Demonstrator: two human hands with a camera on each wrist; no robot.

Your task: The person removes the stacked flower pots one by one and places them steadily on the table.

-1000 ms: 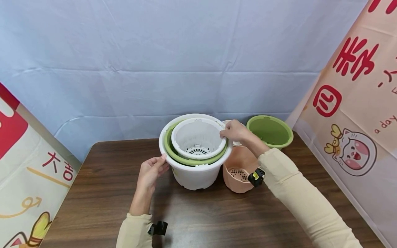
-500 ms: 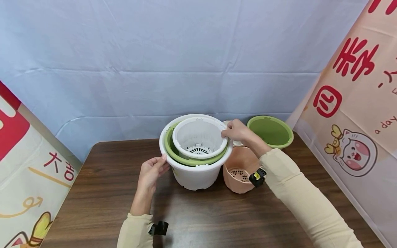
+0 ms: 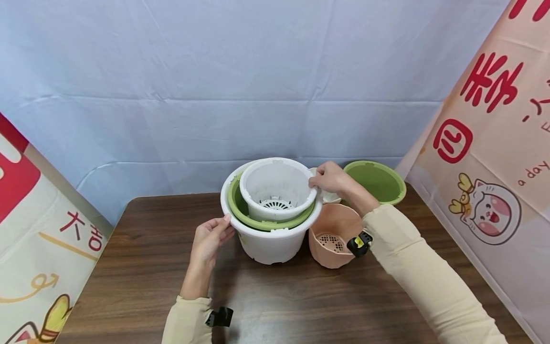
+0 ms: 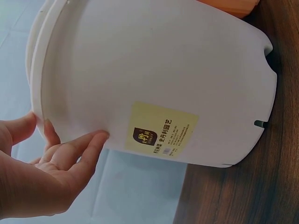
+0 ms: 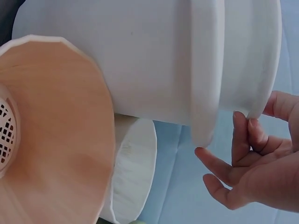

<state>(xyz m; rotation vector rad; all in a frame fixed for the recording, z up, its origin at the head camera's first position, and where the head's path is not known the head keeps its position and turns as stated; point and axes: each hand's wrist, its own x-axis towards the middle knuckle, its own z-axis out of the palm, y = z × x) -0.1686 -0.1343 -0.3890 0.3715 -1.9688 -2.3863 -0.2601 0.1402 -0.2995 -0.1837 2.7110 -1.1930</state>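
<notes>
In the head view, the left hand (image 3: 209,240) pinches the rim of the large white pot (image 3: 270,247), likely to steady it; the right hand (image 3: 330,177) pinches the small white pot (image 3: 277,179), whose rim stands above the green pot (image 3: 267,225) nested around it. The left wrist view shows other fingertips against the wall (just beside a yellow label (image 4: 161,129)), probably bracing it. In the right wrist view, thumb and fingers pinch the small white pot's rim, one fingertip touching the larger rim, perhaps for support.
</notes>
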